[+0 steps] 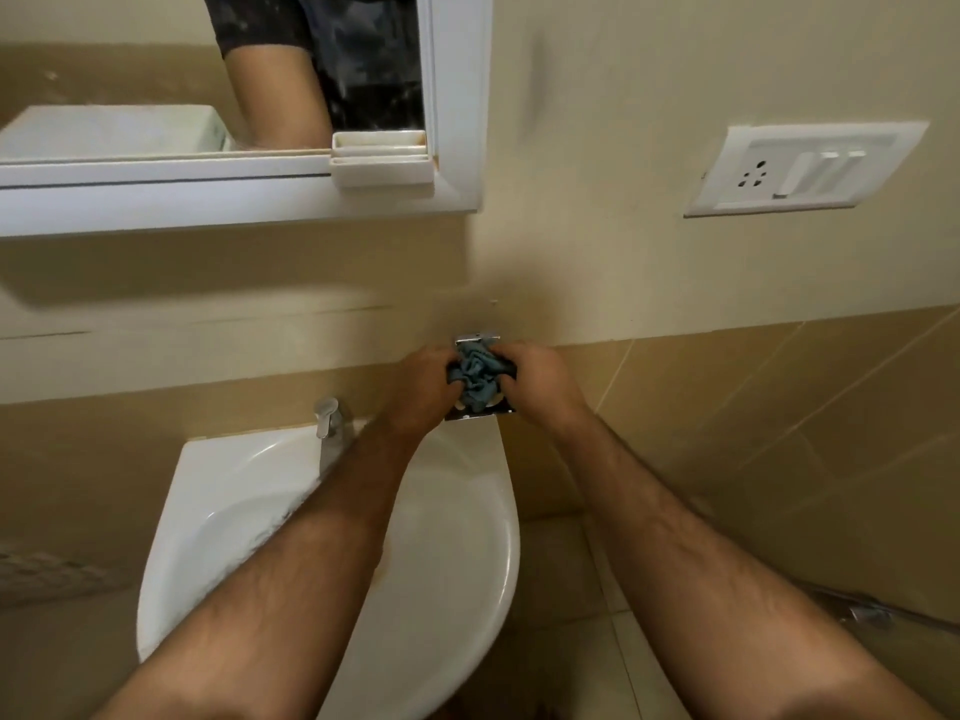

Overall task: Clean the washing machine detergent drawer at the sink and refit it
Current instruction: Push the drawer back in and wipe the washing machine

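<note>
A crumpled blue-grey cloth (pixel 475 376) sits bunched between both my hands, up at the wall above the sink's back right corner. My left hand (pixel 423 384) grips its left side and my right hand (pixel 540 379) grips its right side. Behind and below the cloth a metal wall bracket or holder (pixel 475 339) shows, its lower edge (pixel 478 414) peeking out under my hands. The white sink (pixel 218 491) lies below my forearms. The detergent drawer is not in sight.
A chrome tap (pixel 327 415) stands at the sink's back edge, left of my left wrist. A white-framed mirror (pixel 457 96) with a small soap shelf (pixel 382 166) hangs at the upper left. A switch and socket plate (pixel 800 168) is on the wall at the upper right.
</note>
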`<action>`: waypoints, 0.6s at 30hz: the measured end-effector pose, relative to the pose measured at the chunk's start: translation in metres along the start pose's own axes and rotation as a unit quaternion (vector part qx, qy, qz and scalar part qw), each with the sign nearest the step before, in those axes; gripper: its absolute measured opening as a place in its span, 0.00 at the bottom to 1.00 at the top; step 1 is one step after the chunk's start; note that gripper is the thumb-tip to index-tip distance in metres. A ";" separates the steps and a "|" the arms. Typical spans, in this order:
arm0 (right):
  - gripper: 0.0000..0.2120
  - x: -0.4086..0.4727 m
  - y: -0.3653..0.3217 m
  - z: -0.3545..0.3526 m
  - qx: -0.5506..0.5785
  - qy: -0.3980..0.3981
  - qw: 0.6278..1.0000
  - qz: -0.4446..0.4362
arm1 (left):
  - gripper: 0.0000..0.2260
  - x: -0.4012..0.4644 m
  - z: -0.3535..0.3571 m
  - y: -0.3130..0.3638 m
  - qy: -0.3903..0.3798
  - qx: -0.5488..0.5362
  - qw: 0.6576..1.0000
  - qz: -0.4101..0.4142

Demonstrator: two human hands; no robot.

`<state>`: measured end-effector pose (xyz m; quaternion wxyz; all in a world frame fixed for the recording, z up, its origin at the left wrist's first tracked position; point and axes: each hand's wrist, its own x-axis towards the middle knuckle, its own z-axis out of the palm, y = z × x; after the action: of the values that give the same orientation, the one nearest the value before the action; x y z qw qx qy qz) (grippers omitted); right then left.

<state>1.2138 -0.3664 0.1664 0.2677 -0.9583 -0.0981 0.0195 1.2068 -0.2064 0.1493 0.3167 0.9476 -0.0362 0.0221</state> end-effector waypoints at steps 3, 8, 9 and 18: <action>0.18 -0.002 0.004 0.008 -0.049 0.000 0.998 -0.033 | 0.22 -0.008 0.005 -0.005 0.025 -0.044 0.999 -0.006; 0.16 -0.006 0.005 0.014 -0.114 0.020 0.992 -0.046 | 0.21 -0.008 0.009 -0.013 0.009 -0.015 1.000 0.013; 0.16 -0.005 0.003 0.013 -0.117 0.018 0.992 -0.044 | 0.19 -0.005 0.010 -0.015 0.003 0.018 1.000 0.019; 0.24 -0.013 -0.007 0.002 0.077 0.102 0.992 -0.003 | 0.29 -0.020 0.005 -0.004 -0.002 -0.043 0.998 -0.042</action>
<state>1.1999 -0.3624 0.1685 0.3497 -0.9314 -0.0714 -0.0722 1.1871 -0.2048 0.1418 0.3575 0.9339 0.0022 0.0052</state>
